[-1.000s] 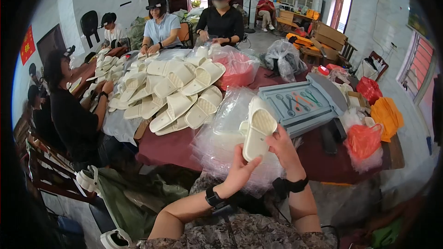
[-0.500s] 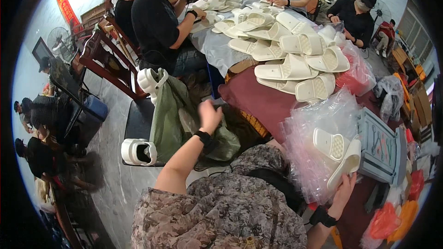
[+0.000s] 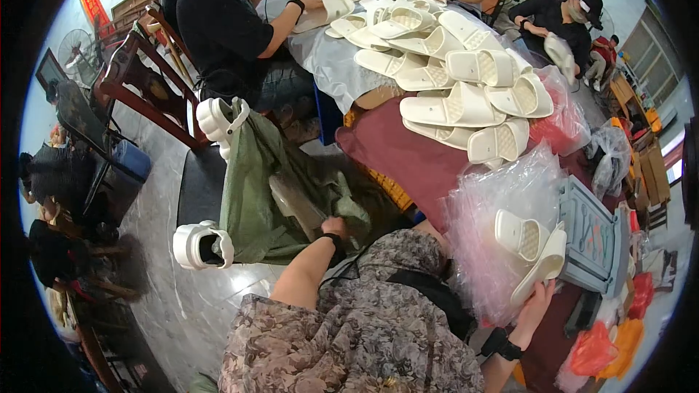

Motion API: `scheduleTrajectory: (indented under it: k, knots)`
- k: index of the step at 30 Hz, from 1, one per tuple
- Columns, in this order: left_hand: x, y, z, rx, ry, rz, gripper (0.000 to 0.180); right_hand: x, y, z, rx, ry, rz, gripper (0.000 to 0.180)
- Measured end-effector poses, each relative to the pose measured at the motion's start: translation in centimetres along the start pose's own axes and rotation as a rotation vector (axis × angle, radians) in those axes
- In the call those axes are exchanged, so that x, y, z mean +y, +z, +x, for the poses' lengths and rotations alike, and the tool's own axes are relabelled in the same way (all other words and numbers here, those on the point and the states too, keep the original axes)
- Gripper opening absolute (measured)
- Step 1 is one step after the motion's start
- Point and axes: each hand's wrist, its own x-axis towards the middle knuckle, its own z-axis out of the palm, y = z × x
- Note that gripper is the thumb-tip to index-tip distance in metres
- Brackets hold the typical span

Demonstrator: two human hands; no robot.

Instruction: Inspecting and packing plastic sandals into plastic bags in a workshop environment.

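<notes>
My right hand (image 3: 535,307) grips the lower edge of a cream slide slipper (image 3: 544,266) tilted over a stack of clear plastic bags (image 3: 473,236). Its pair, another slide slipper (image 3: 520,233), lies beside it on the bags, sole end up. Down at my left side, my left hand (image 3: 336,228) is closed at the near edge of a large green woven sack (image 3: 255,189); its fingertips are partly hidden. A translucent plastic piece (image 3: 297,202) lies in the sack's folds, just beyond that hand.
Many cream slippers (image 3: 451,105) are heaped on the dark red cloth (image 3: 386,145). A grey plastic case (image 3: 593,233) stands right of the bags. White chunky shoes (image 3: 204,246) sit by the sack on a black seat (image 3: 198,189). Several people work around the table.
My left hand has dropped from above the sack to its near edge and closed. My right hand stays on the slipper. The person at the far right now holds a whitish bundle.
</notes>
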Motion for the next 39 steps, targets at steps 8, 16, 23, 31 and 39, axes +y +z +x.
scheduleTrajectory:
  k: [8, 16, 23, 31, 39]
  knots:
    - [-2.0, -3.5, 1.2, 0.089, 0.005, -1.809, 0.111, 0.1, 0.5, 0.0, 0.013, 0.014, 0.024, 0.061]
    - [1.4, -3.8, 0.8, -0.105, -0.106, -1.504, 0.080, 0.2, 0.3, -0.2, 0.071, -0.018, -0.026, 0.059]
    - [4.7, -23.4, -8.4, 0.739, 0.254, -1.496, 0.018, 0.0, 0.3, -0.8, 0.093, -0.048, -0.025, 0.058]
    - [5.3, -34.8, -20.9, 1.031, 0.555, -1.557, 0.022, 0.8, -0.2, -0.5, 0.100, -0.022, 0.032, 0.061]
    - [12.8, -19.1, -13.0, 0.277, 0.380, -0.333, 0.077, 0.5, 0.2, -0.7, 0.006, -0.127, -0.015, 0.063]
